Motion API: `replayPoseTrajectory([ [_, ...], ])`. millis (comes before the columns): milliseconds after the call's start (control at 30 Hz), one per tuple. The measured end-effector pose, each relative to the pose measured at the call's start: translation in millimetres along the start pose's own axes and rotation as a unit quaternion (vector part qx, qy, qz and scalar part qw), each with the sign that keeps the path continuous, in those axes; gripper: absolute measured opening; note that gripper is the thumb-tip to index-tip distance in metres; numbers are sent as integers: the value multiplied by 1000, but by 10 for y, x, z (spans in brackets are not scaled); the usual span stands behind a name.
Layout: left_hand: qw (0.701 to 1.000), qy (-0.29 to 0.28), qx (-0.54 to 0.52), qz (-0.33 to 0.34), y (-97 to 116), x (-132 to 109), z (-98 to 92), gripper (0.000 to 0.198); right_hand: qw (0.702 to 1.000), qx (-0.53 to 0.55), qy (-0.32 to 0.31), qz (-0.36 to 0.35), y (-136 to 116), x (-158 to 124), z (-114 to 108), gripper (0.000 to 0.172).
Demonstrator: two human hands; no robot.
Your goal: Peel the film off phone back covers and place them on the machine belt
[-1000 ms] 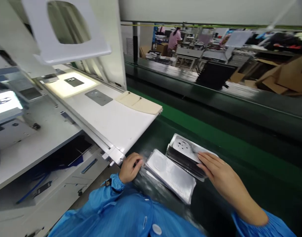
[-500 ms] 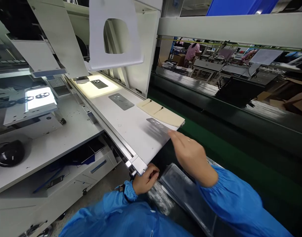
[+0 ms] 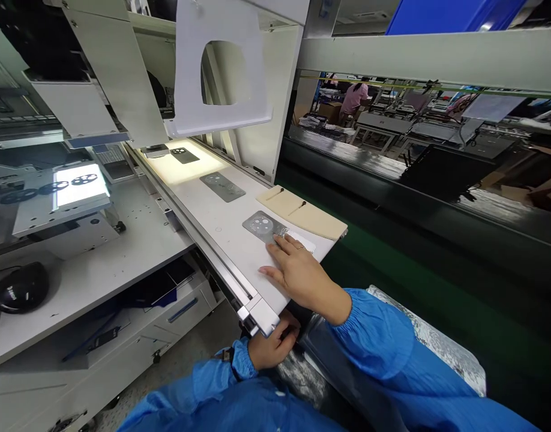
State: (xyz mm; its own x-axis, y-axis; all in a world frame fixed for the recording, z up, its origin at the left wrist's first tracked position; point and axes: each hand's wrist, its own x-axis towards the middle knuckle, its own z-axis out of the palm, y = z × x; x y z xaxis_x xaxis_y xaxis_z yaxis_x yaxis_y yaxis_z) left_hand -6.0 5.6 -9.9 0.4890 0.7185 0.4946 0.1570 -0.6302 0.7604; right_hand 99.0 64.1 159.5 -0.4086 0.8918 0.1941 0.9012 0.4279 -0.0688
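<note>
My right hand (image 3: 298, 273) lies palm down over the near end of the white conveyor belt (image 3: 207, 222). Its fingers are stretched out, with the fingertips on a thin grey phone back panel (image 3: 260, 225) that has round camera cutouts. Part of that panel is covered by the fingers. Another grey phone back panel (image 3: 222, 186) lies farther up the belt, and a darker one (image 3: 185, 155) is on the lit yellowish area. Below the belt's metal end corner, my left hand (image 3: 274, 345) is closed with curled fingers; whatever may be inside it is hidden.
A cream guide plate (image 3: 302, 211) with two dark screws borders the belt's right side. Under my right arm lies a stack of clear-wrapped panels (image 3: 325, 348). A white machine cover (image 3: 221, 117) hangs above the belt. At left are a black mouse (image 3: 21, 288) and a lit platform (image 3: 80, 186).
My right hand has moved left and laid the blurred panel flat on the belt, its fingers now spread over it. My left hand stays by the belt corner. The view has shifted slightly.
</note>
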Motion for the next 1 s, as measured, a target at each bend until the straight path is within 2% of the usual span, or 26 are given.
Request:
replayPoseTrajectory([
  [200,1000,3,2,-11,-11,-5,25,16,999,4,-36,37,-56,38,-19,65],
  [567,1000,15,5,2,22,6,-12,15,998,-5,-37,51,-47,18,-17,67],
  [733,999,27,7,21,36,17,-10,14,996,-19,-60,64,-33,-33,-44,69],
  [1000,1000,15,8,12,34,23,-14,15,995,-17,-68,70,-11,-66,-83,67],
])
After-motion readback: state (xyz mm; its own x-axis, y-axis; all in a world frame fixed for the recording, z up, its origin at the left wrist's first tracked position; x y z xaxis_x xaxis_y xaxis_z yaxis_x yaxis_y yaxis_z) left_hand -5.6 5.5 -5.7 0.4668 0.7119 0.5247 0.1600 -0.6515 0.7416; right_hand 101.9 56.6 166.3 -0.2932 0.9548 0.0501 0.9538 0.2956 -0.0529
